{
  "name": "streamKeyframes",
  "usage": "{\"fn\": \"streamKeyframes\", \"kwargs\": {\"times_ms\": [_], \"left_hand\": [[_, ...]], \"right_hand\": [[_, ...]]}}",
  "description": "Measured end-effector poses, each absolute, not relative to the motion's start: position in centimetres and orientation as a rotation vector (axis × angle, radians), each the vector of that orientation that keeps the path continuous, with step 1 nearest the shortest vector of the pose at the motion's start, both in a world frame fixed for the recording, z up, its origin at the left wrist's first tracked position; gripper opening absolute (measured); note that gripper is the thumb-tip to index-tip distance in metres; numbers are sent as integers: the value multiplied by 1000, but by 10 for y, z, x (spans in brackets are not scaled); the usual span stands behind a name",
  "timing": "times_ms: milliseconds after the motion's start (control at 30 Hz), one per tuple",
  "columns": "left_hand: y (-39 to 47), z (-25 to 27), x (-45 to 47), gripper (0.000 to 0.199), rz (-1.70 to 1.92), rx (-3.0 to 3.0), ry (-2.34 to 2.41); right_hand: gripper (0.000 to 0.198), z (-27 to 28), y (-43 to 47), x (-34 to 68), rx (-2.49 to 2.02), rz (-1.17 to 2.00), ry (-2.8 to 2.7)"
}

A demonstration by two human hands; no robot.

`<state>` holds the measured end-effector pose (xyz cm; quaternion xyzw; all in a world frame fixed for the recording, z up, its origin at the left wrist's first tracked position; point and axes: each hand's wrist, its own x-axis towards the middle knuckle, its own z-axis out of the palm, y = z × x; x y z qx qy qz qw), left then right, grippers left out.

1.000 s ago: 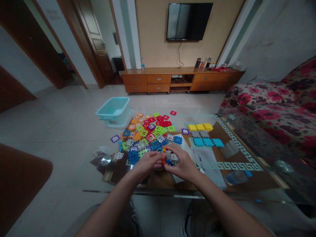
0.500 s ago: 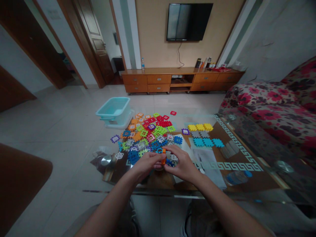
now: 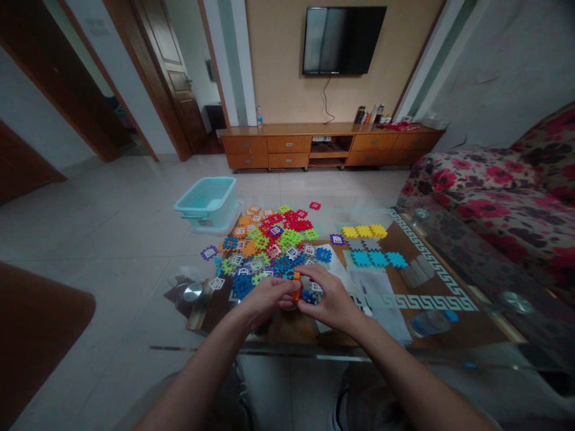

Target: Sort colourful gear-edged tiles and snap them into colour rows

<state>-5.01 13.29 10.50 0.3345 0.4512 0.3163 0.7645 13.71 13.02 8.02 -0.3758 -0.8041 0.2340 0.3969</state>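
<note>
An orange toothed plastic building piece [image 3: 296, 290] is held up edge-on above the near side of the glass table. My left hand [image 3: 268, 298] pinches it between thumb and fingers from the left. From the other side, my right hand [image 3: 331, 299] grips its edge, thumb below and fingers curved over the top. Just beyond the hands spreads a pile of interlocking pieces in several colours, with dark blue pieces [image 3: 243, 286] nearest on the left and green ones [image 3: 291, 238] further back. Part of the pile is hidden behind my fingers.
Right of the pile lie rows of yellow [image 3: 364, 231], grey [image 3: 363, 244] and light blue pieces [image 3: 378, 258]. Paper sheets [image 3: 378, 293] lie near my right forearm, with a plastic bottle [image 3: 433, 323] further right. A turquoise bin [image 3: 211, 206] stands at the far left.
Both hands and the orange piece have shifted very slightly to the left. The hold on the piece looks the same, and the pile and rows are unchanged.
</note>
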Motion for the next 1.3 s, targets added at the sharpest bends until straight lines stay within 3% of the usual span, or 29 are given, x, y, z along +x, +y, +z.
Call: {"fn": "streamKeyframes", "kwargs": {"times_ms": [1300], "left_hand": [[133,105,-54,37,656,792,964]], "right_hand": [[63,80,130,140,-946,614,-2042]]}}
